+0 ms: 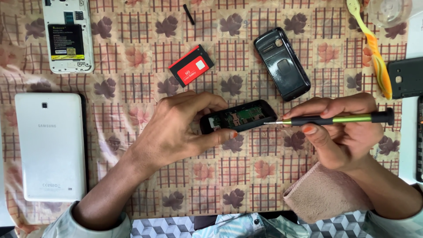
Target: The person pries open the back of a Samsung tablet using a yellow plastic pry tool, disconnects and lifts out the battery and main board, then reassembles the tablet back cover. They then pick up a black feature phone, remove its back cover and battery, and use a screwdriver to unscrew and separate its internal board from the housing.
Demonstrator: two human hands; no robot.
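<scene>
My left hand (178,128) grips a small black phone body (240,115) lying open on the cloth, its green circuit board showing. My right hand (339,132) holds a green and black screwdriver (339,118) level, with its metal tip touching the phone's right end. The phone's black back cover (282,64) lies just beyond, and a red and black battery (191,65) rests farther left.
A white tablet (49,145) lies face down at the left, a white phone without its back (68,35) above it. A yellow-orange toothbrush (374,53), a clear cup (390,11) and a dark phone (406,77) sit at the right. A pink towel (321,194) lies near my right wrist.
</scene>
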